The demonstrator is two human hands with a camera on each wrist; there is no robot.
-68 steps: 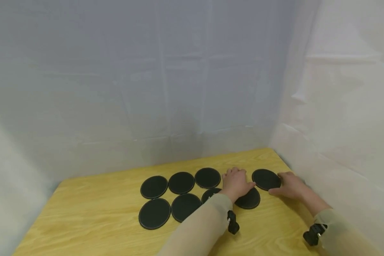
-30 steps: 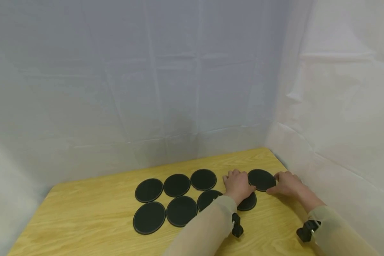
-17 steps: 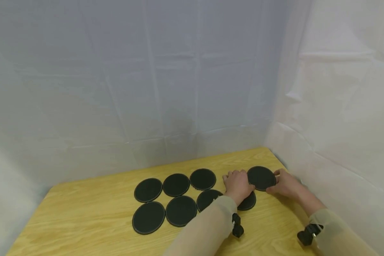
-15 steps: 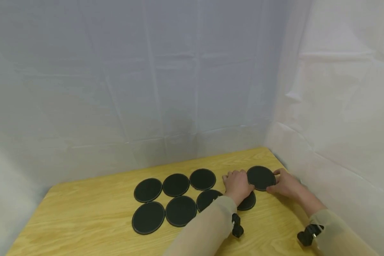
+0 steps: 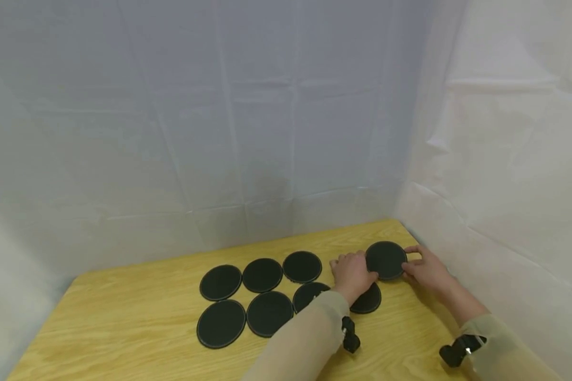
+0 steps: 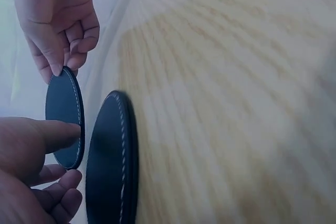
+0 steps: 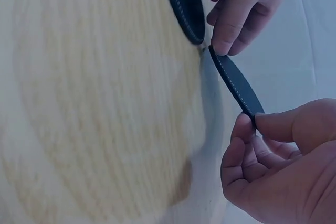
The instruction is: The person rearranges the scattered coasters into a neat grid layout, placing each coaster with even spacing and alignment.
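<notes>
Several black round coasters [image 5: 263, 275] lie in two rows on a wooden table [image 5: 124, 323]. My right hand [image 5: 407, 264] pinches the right edge of one coaster [image 5: 386, 260] and holds it tilted above the table. My left hand [image 5: 369, 272] grips that coaster's left edge with thumb and fingers. In the left wrist view the left thumb lies on the coaster [image 6: 63, 116] and the right hand [image 6: 58, 51] pinches its far rim. In the right wrist view the right hand [image 7: 251, 121] pinches the coaster [image 7: 236, 82], which shows edge-on. Another coaster [image 5: 367, 299] lies flat under the left wrist.
White sheets hang as walls behind the table and close along its right edge [image 5: 481, 211]. Black wrist-camera mounts [image 5: 350, 338] sit on both sleeves. Bare wood shows at the table's left and front.
The right hand has raised the far-right coaster off the table and tilted it up. The left hand has closed on its left edge. The other coasters lie as before.
</notes>
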